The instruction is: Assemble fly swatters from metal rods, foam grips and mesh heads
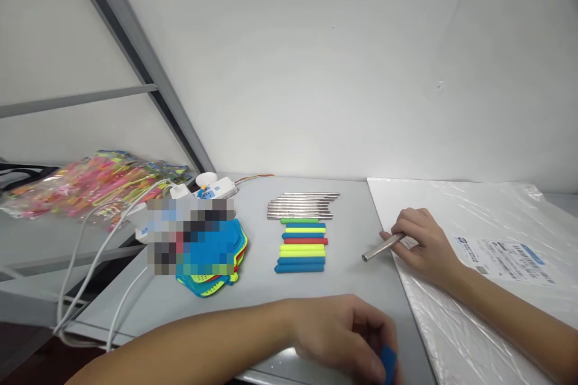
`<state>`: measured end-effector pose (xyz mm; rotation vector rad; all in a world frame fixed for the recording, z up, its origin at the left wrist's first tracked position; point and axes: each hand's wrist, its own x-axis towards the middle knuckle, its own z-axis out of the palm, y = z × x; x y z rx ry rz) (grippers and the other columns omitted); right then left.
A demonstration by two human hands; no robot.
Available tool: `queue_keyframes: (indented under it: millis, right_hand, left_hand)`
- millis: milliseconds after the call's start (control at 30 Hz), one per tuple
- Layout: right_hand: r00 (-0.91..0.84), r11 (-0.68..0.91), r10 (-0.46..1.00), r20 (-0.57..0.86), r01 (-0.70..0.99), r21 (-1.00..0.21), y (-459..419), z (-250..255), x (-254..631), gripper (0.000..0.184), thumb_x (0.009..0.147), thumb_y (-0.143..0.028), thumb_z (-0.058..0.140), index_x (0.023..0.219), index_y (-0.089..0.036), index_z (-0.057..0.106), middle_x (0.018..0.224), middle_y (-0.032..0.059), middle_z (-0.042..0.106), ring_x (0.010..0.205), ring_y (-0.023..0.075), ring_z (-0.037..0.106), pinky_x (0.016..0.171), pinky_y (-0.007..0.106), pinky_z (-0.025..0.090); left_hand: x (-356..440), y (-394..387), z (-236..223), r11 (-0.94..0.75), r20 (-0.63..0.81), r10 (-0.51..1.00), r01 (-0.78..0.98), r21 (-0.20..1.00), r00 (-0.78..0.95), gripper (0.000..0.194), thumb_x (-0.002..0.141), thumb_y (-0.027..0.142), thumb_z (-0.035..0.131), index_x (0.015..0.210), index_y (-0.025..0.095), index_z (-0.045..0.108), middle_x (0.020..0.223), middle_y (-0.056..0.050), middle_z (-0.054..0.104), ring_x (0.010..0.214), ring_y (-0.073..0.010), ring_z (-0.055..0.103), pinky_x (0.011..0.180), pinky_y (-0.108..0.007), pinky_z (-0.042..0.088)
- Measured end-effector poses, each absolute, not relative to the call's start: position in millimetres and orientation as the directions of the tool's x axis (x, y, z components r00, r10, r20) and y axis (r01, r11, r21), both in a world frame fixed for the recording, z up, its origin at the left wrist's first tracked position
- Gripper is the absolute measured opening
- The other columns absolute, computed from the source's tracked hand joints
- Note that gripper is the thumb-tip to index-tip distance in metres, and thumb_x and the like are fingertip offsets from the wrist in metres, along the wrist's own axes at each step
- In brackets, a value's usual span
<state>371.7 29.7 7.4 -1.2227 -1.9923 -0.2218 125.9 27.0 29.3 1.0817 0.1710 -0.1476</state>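
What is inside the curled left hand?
A blue piece shows between the thumb and fingers of the left hand. The rest is covered by the hand or cut off by the picture's bottom edge, so its full shape cannot be told.

the right hand (423, 246) holds a metal rod (380, 248), the left hand (341, 332) a blue piece (389, 362).

The head-worn camera faces forward and down across the table (354, 210) from its near side. The left hand (341, 334) lies close to the lens, at the near edge; the right hand (422, 246) lies farther off. The field spans bagged goods (103, 183) at left to a plastic-wrapped package (483, 210) at right, with the wall (334, 84) on the far side.
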Motion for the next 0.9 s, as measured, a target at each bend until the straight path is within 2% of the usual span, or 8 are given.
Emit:
queue_keyframes:
  millis: [133,233,333,500,700,900]
  right_hand:
    - [-0.189,0.474,0.687,0.701,0.849,-0.235,29,8,370,0.022,0.086,-0.023,0.062,0.070,-0.022,0.047,0.067,-0.0016,0.048,0.064,0.0150,0.046,0.070,0.036,0.033]
    - [-0.153,0.425,0.691,0.707,0.877,-0.225,31,7,371,0.023,0.086,-0.023,0.062,0.070,-0.021,0.046,0.067,-0.0017,0.047,0.064,0.0151,0.045,0.071,0.036,0.032]
    - [-0.156,0.402,0.694,0.703,0.894,-0.198,33,6,371,0.026,0.086,-0.021,0.062,0.067,-0.021,0.044,0.067,-0.0018,0.046,0.064,0.0150,0.043,0.071,0.036,0.031]
    - [-0.189,0.394,0.691,0.698,0.908,-0.145,35,4,371,0.028,0.086,-0.020,0.061,0.064,-0.021,0.043,0.066,-0.0023,0.044,0.064,0.0139,0.040,0.072,0.036,0.031]
    - [-0.182,0.350,0.726,0.663,0.928,-0.128,36,4,371,0.032,0.088,-0.019,0.057,0.061,-0.020,0.040,0.064,-0.0020,0.044,0.064,0.0138,0.039,0.070,0.035,0.030]
    - [-0.184,0.343,0.711,0.679,0.933,-0.106,35,6,369,0.036,0.087,-0.020,0.058,0.057,-0.019,0.037,0.061,-0.0021,0.044,0.063,0.0136,0.038,0.069,0.035,0.029]
  left_hand:
    - [134,27,15,0.680,-0.213,0.190,0.028,0.733,0.958,0.031,0.061,0.018,0.063,0.086,0.023,0.045,0.065,0.007,0.056,0.042,-0.0077,0.046,0.052,-0.026,0.044]
    - [136,31,20,0.691,-0.328,0.348,-0.004,0.723,0.878,0.023,0.069,0.016,0.052,0.089,0.025,0.046,0.056,0.011,0.039,0.036,-0.0033,0.025,0.041,-0.018,0.032]
    - [136,33,24,0.654,-0.420,0.428,0.047,0.755,0.800,0.014,0.079,0.020,0.045,0.092,0.025,0.050,0.058,0.010,0.032,0.040,-0.0045,0.019,0.037,-0.017,0.017]
    - [136,35,24,0.547,-0.466,0.470,0.167,0.820,0.750,0.016,0.085,0.023,0.044,0.097,0.023,0.055,0.058,0.009,0.034,0.042,-0.0050,0.022,0.038,-0.017,0.020]
    - [134,40,25,0.469,-0.492,0.376,0.297,0.832,0.786,0.019,0.085,0.026,0.049,0.098,0.021,0.061,0.069,0.006,0.043,0.046,-0.0049,0.033,0.040,-0.018,0.030]
    - [132,42,27,0.490,-0.492,0.336,0.297,0.819,0.803,0.020,0.087,0.031,0.051,0.102,0.020,0.060,0.072,0.006,0.043,0.048,-0.0043,0.032,0.043,-0.017,0.029]
